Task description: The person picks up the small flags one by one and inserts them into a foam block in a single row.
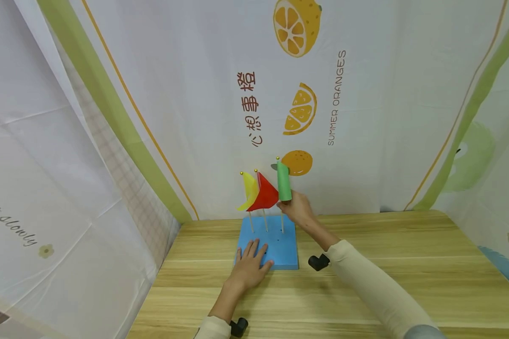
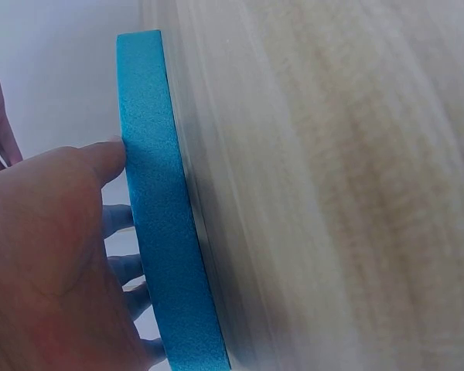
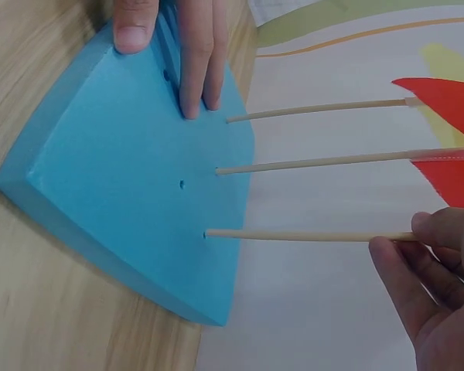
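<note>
A blue foam block (image 1: 285, 256) lies on the table with three flags on thin wooden sticks standing in its far part. My left hand (image 1: 249, 269) rests on its near left part, fingers spread; the thumb touches the near edge. Thumb and fingers of my right hand (image 1: 299, 207) pinch the wooden stick (image 3: 309, 236) of the green flag (image 1: 284, 182), whose lower end sits in a hole at the far right. To its left stand the red flag (image 1: 266, 193) and the yellow flag (image 1: 250, 189), partly overlapping. A small hole (image 3: 182, 185) shows in the block's top.
The wood-grain table (image 1: 386, 263) extends to both sides of the block. A white curtain (image 1: 186, 117) printed with oranges hangs right behind the table's far edge. Black wrist devices (image 1: 319, 262) sit by both sleeves.
</note>
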A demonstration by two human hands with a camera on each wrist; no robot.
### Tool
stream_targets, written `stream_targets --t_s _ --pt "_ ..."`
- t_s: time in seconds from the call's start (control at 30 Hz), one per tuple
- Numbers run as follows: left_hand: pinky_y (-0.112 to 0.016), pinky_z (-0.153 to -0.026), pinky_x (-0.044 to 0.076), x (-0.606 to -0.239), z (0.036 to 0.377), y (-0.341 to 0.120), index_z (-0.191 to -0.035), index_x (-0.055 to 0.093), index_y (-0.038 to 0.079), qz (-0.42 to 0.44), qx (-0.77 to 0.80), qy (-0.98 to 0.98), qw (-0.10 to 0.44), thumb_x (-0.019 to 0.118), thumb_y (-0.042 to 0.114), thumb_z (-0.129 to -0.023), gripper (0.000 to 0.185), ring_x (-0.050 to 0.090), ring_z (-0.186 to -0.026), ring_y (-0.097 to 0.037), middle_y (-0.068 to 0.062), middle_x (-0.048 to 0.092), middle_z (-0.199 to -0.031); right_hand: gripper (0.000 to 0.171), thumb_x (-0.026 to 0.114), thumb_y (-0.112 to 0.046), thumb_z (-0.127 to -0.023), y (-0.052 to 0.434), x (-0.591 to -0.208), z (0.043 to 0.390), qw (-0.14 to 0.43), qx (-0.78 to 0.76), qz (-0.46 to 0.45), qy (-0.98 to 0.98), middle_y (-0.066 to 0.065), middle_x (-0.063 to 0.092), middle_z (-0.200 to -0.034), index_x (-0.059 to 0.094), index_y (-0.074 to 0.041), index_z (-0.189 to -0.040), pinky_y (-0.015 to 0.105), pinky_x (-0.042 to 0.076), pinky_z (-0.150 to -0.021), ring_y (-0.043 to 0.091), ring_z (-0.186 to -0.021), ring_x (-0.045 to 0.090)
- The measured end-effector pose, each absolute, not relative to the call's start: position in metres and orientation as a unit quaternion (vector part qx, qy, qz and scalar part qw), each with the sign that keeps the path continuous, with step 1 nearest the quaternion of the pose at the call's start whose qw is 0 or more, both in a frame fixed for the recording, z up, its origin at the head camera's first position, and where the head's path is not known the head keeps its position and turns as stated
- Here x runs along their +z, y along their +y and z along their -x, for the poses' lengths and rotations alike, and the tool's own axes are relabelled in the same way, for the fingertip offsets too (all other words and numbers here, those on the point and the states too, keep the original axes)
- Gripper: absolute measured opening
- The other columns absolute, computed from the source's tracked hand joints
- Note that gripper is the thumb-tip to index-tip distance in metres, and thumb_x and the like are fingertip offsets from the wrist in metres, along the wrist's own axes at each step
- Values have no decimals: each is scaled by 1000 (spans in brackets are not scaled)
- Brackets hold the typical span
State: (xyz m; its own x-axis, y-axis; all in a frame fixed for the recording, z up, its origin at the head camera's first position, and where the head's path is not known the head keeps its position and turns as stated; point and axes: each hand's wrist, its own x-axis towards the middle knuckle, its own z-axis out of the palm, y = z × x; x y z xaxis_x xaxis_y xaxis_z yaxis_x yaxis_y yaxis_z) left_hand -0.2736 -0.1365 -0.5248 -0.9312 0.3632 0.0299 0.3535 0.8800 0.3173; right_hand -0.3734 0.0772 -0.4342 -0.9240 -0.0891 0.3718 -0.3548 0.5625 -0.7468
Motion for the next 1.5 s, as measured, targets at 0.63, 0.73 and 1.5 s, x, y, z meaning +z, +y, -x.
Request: stream_targets --t_s 0.63,0.73,1.5 --pt "-72 -129 17 -527 275 -137 -165 42 12 -184 157 970 13 51 49 -111 66 22 -164 -43 -19 26 -176 23 78 -11 -97 70 -449 380 159 453 -130 -868 17 75 -93 67 3 -112 43 62 -76 30 -82 70" --pt "-72 -129 17 -526 275 -137 -165 42 12 -184 157 970 13 51 49 -111 66 22 -164 -43 -19 26 -176 24 79 -11 -97 70 -453 380 155 446 -129 -872 18 76 -99 68 2 -114 46 64 -83 32 -88 73" --pt "-72 -129 17 -523 271 -136 -165 42 10 -183 160 970 15 52 47 -112 65 23 -164 -44 -21 27 -175 35 79 -14 -98 69 -459 379 145 451 -132 -871 18 76 -109 63 1 -126 51 64 -92 36 -100 74"
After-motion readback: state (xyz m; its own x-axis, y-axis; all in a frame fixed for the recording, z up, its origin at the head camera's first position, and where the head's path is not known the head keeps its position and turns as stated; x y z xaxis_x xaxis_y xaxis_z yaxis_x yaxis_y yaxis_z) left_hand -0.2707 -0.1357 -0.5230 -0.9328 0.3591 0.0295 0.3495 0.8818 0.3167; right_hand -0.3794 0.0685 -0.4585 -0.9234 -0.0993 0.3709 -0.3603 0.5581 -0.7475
